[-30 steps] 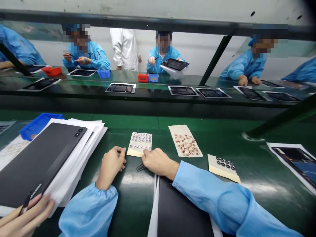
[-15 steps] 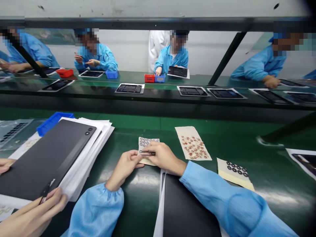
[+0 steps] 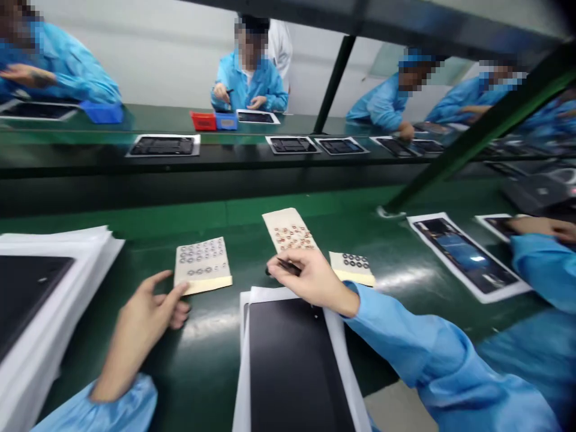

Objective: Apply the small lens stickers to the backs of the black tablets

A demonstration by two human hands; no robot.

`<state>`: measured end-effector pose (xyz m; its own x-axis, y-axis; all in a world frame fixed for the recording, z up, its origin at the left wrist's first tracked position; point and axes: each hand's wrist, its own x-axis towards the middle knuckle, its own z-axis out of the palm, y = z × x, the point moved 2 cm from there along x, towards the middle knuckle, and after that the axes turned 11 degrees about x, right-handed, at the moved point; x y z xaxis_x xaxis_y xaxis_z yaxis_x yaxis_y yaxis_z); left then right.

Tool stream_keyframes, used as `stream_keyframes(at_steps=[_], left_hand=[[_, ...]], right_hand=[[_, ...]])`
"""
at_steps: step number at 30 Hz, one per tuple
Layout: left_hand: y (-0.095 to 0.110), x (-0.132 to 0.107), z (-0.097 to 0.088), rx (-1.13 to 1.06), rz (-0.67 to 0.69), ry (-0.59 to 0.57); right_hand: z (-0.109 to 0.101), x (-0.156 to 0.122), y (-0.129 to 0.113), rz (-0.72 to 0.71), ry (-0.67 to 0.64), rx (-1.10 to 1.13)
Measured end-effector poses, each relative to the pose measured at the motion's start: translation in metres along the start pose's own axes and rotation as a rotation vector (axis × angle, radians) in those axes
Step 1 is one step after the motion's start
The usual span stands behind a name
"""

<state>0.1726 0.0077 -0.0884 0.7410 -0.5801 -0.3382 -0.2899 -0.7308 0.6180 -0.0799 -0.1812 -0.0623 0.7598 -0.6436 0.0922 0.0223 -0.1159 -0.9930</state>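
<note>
Since the earlier frame, the left hand (image 3: pixel 144 312) has released the small sheet of grey rings (image 3: pixel 202 263) and drawn back from it, and the right hand (image 3: pixel 315 282) has carried the tweezers (image 3: pixel 288 266) off to the right of that sheet.

Right hand: grasping. The thumb and fingers pinch the tweezers, with the tips pointing left. Directly ahead of this hand lies the sheet of red rings (image 3: pixel 288 231), and just to its right the sheet of black rings (image 3: pixel 353 268). Directly below it, a black tablet (image 3: pixel 292 366) rests on white paper.

Left hand: open, holding nothing. The thumb tip sits at the lower edge of the grey-ring sheet, which lies flat on the green bench (image 3: pixel 216 219). Left of this hand stands a stack of white sheets (image 3: pixel 58 240). Far right of the right hand, a second tablet (image 3: pixel 465 258) lies on the bench, with a co-worker's hand (image 3: pixel 542 227) just beyond it.
</note>
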Motion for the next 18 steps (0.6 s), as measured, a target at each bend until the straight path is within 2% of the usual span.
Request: stream_keyframes(at_steps=[2, 4, 5, 7, 9, 11, 14, 18], left_hand=[[0.003, -0.005, -0.006, 0.374, 0.030, 0.100], [0.012, -0.018, 0.000, 0.561, 0.138, 0.208], [0.018, -0.026, 0.009, 0.559, 0.237, 0.227], [0.035, -0.043, 0.037, 0.447, 0.493, 0.181], [0.052, -0.058, 0.071, 0.386, 0.760, 0.110], [0.066, -0.067, 0.099, 0.439, 0.937, 0.122], [0.077, -0.067, 0.120, 0.545, 1.016, 0.166], [0.080, -0.054, 0.120, 0.513, 0.975, 0.065]], right_hand=[[-0.028, -0.041, 0.007, 0.075, 0.057, -0.044], [-0.046, -0.078, 0.020, 0.124, 0.140, -0.111], [-0.050, -0.092, 0.027, 0.132, 0.177, -0.141], [-0.051, -0.111, 0.040, 0.096, 0.243, -0.229], [-0.045, -0.118, 0.046, 0.031, 0.299, -0.316], [-0.039, -0.118, 0.046, -0.014, 0.339, -0.357], [-0.039, -0.117, 0.043, -0.046, 0.342, -0.360], [-0.049, -0.128, 0.046, -0.197, 0.205, -0.384]])
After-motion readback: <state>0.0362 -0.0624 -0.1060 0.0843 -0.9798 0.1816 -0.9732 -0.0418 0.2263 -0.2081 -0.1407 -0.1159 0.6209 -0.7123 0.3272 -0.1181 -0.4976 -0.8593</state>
